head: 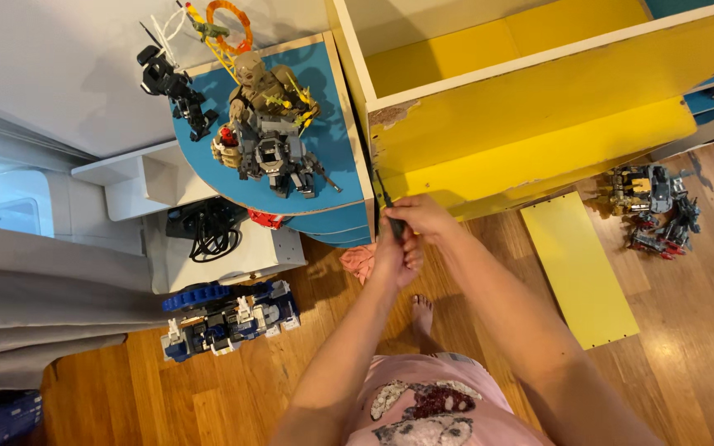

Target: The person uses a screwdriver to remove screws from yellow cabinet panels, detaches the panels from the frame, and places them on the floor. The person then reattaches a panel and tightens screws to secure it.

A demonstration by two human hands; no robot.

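Gripping screwdriver [387, 208], both hands [411, 235]; toy robots [270, 136] crowding blue shelf [336, 140] alongside.

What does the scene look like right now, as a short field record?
left hand: wrapped around a dark slim tool, shut
right hand: gripping the same tool higher up, shut
tool tip: at the front edge of the yellow cabinet
blue shelf: holds brick-built figures
floor: loose yellow panel, grey brick models, blue brick vehicle
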